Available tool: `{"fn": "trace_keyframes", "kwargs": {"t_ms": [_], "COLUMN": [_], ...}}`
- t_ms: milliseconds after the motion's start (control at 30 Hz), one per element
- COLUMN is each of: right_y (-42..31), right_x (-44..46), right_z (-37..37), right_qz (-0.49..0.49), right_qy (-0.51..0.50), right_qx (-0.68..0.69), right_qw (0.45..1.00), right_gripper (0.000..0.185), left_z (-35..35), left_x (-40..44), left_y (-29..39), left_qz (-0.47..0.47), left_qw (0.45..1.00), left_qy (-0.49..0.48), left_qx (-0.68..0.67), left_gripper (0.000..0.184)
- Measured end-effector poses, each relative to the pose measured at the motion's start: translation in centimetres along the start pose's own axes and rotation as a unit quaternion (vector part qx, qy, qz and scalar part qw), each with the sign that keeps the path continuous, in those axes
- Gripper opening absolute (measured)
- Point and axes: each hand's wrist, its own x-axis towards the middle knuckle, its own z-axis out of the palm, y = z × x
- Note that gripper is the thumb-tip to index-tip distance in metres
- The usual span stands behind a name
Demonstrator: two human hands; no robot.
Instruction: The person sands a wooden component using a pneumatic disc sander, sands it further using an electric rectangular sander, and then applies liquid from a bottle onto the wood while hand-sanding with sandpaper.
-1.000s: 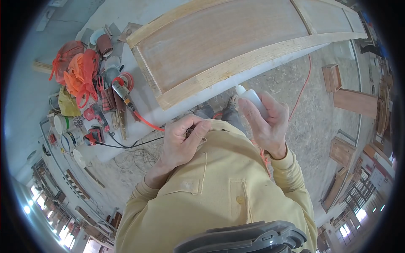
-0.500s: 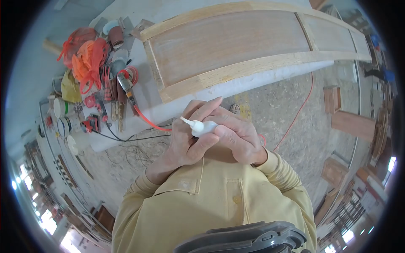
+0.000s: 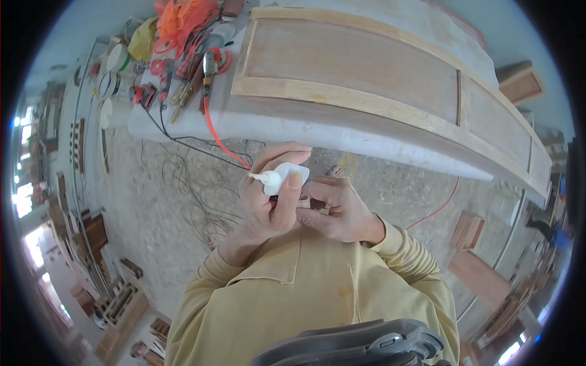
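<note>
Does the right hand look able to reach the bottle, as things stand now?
Probably yes: the right hand is close beside the bottle. However, the left hand grips it, and the right hand seems to hold a brown piece, which may hinder.

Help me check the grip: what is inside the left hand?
The left hand holds a white bottle, its nozzle and part of its body visible. The thumb covers some; anything behind the bottle, against the palm, is hidden.
</note>
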Motion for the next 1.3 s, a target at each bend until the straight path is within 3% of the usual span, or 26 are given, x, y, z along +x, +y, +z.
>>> {"fn": "trace_keyframes", "kwargs": {"t_ms": [67, 133, 167, 200, 300, 367, 433, 467, 533, 600, 667, 733, 800, 867, 1033, 1100, 1133, 1167, 1233, 1300], "right_y": [0.5, 0.9, 0.3, -0.8, -2.5, -3.5, -4.7, -4.7, -4.6, -4.8, -5.5, -5.2, -5.3, -5.5, -3.6, -3.1, -4.0, -4.4, -4.3, -3.9], "right_x": [-0.7, -0.8, -1.0, -1.0, -0.5, -0.3, -0.1, 0.0, 0.6, 1.6, 2.8, 3.9, 5.3, 7.1, 10.8, 12.7, 13.6, 14.3, 16.2, 16.2], "right_z": [-0.7, -1.5, -1.8, -2.2, -3.2, -4.0, -5.0, -5.7, -7.5, -8.1, -8.3, -9.9, -11.3, -12.4, -16.0, -16.3, -15.1, -14.2, -13.7, -14.3], "right_qz": [-0.019, -0.142, -0.142, -0.117, -0.070, -0.045, 0.097, 0.100, 0.126, 0.118, 0.124, 0.093, 0.060, -0.026, -0.021, -0.006, -0.018, -0.029, -0.002, 0.025], "right_qy": [-0.020, -0.066, -0.080, -0.073, -0.051, -0.030, 0.030, 0.028, 0.062, 0.069, 0.127, 0.110, 0.089, 0.087, -0.035, -0.075, -0.082, -0.086, -0.107, -0.125], "right_qx": [-0.032, -0.064, -0.068, -0.022, 0.019, 0.012, 0.047, 0.039, -0.149, -0.182, -0.114, -0.143, -0.170, -0.326, -0.361, -0.334, -0.385, -0.434, -0.406, -0.383], "right_qw": [0.999, 0.986, 0.984, 0.990, 0.996, 0.998, 0.994, 0.994, 0.979, 0.974, 0.978, 0.979, 0.980, 0.941, 0.932, 0.940, 0.919, 0.897, 0.907, 0.915], "right_gripper": [0.020, 0.014, 0.014, 0.011, 0.006, 0.003, 0.013, 0.013, 0.019, 0.020, 0.027, 0.023, 0.019, 0.027, 0.032, 0.034, 0.036, 0.037, 0.038, 0.039], "left_z": [0.6, 0.3, 0.0, 0.1, -0.1, -0.7, -0.8, -0.8, -0.4, 1.3, 2.6, 4.1, 6.1, 7.7, 12.1, 13.0, 12.8, 12.2, 12.0, 12.4], "left_x": [-0.9, -1.2, -0.9, -0.9, -0.9, -0.8, -0.8, -0.7, -0.3, 0.1, 0.0, 0.0, 0.2, 0.2, -1.2, -1.7, -1.6, -1.4, -1.1, -0.6], "left_y": [0.9, 1.8, 2.2, 2.1, 3.2, 3.9, 4.0, 3.8, 3.0, 1.7, 0.8, 0.0, -0.9, -2.0, -4.7, -5.8, -6.0, -6.5, -6.7, -6.7], "left_qz": [-0.006, -0.104, -0.131, -0.130, -0.223, -0.271, -0.317, -0.304, -0.285, -0.131, -0.156, -0.182, -0.255, -0.256, -0.238, -0.218, -0.223, -0.252, -0.279, -0.214], "left_qw": [0.999, 0.991, 0.987, 0.986, 0.957, 0.937, 0.912, 0.929, 0.944, 0.981, 0.974, 0.966, 0.932, 0.930, 0.925, 0.924, 0.920, 0.897, 0.870, 0.884], "left_qy": [0.042, 0.075, 0.076, 0.089, -0.074, -0.068, -0.064, -0.059, -0.049, 0.022, 0.058, 0.094, 0.194, 0.211, 0.274, 0.308, 0.315, 0.349, 0.384, 0.404], "left_qx": [0.008, -0.040, -0.053, -0.053, -0.169, -0.208, -0.252, -0.204, -0.159, -0.142, -0.151, -0.156, -0.168, -0.159, -0.116, -0.067, -0.064, -0.101, -0.136, -0.095], "left_gripper": [0.018, 0.013, 0.013, 0.013, 0.022, 0.021, 0.020, 0.018, 0.018, 0.019, 0.019, 0.020, 0.022, 0.023, 0.017, 0.026, 0.026, 0.026, 0.026, 0.025]}}
